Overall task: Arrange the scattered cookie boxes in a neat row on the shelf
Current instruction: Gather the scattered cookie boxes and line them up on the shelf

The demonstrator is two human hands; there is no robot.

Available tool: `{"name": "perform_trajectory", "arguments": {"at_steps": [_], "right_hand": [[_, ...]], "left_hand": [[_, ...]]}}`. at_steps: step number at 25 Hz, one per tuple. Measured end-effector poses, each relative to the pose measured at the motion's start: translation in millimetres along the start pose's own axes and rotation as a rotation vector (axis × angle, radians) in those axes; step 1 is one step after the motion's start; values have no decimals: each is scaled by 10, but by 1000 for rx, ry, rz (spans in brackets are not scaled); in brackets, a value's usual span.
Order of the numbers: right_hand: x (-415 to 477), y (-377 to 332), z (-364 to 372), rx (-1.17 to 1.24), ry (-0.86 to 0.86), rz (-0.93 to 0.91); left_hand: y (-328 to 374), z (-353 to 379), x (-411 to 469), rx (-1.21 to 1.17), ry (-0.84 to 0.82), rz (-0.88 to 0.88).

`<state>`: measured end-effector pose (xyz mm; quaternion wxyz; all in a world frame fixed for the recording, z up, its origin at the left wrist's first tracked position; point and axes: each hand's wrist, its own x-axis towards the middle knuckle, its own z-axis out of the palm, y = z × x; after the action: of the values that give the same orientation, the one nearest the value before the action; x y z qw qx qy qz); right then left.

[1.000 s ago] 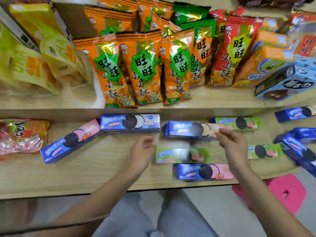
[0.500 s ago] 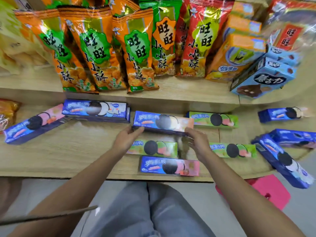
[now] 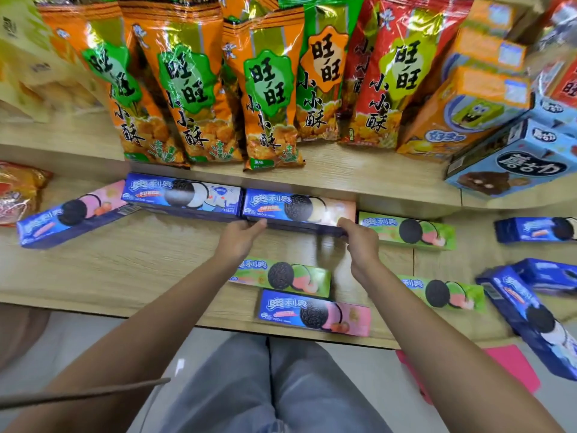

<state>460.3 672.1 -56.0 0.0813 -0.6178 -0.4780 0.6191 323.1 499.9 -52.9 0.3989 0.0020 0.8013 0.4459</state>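
Item: blue-and-peach cookie box (image 3: 299, 209), back of shelf (image 3: 125, 264); we grip its ends, left hand (image 3: 239, 237), right hand (image 3: 359, 242).

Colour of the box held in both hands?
Blue, fading to peach at its right end; head view.

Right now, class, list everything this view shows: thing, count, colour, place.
Cookie boxes: about eleven, lower shelf; blue-and-peach box held at back beside blue-and-white box; three green boxes; others blue, scattered.
Snack bags: several, orange, green, red, upper shelf.
Boxes: orange and light blue, upper right.
Red-orange bag: one, far left.
Pink object: one, floor.
Left hand, right hand: gripping box ends.
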Motion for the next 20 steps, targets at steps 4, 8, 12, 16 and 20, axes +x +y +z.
{"name": "perform_trajectory", "arguments": {"at_steps": [4,8,12,16,20], "right_hand": [[-37,51,-67,-7,-51,15],[-251,77,-254,-148,-71,-52],[-519,298,-510,-429,-135,-205],[-433,534,-1097,-937,51,-450],[-200,664,-1644,-1335,155,-361]], "left_hand": [[31,-33,-36,57,-44,15],[-59,-192,-167,297,-28,105],[-384,-444,-376,516,1,365],[-514,-455,-364,1001,-225,668],[-496,-316,-247,1264,-347,833]]}}
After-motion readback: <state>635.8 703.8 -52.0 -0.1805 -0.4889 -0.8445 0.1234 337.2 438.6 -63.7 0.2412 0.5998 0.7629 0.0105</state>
